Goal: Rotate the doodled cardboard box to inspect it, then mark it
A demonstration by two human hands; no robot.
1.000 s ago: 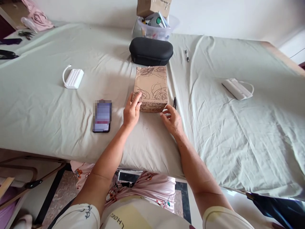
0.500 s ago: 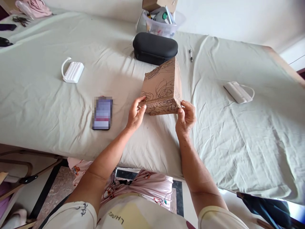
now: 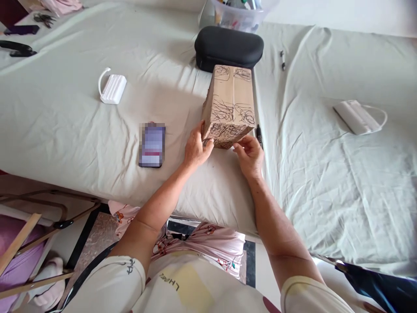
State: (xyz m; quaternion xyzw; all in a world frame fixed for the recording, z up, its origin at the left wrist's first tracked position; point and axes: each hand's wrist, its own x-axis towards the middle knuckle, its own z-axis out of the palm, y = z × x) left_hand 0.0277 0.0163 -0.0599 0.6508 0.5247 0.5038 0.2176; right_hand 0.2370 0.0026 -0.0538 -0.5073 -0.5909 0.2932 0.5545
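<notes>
A brown cardboard box (image 3: 233, 98) with black scribbled loops on its faces is between my hands over the cloth-covered table. My left hand (image 3: 197, 148) grips its lower left corner, thumb on the near face and fingers round the side. At the lower right edge, my right hand (image 3: 250, 154) has thumb and forefinger pinched together against the box. A black marker (image 3: 259, 135) lies just beyond my right fingers, partly hidden by them. The box's far end overlaps the front of a black zip case (image 3: 229, 48) in this view.
A phone (image 3: 152, 145) lies left of my hands. White devices with loop straps stand at left (image 3: 113, 89) and right (image 3: 358, 117). Behind the case is a clear plastic tub (image 3: 239, 17); a pen (image 3: 282, 61) lies to its right. Scissors (image 3: 44, 19) are at far left.
The box has been turned, so a different scribbled face with a centre seam faces up. My right hand has shifted along its near edge, and the black marker has come into view.
</notes>
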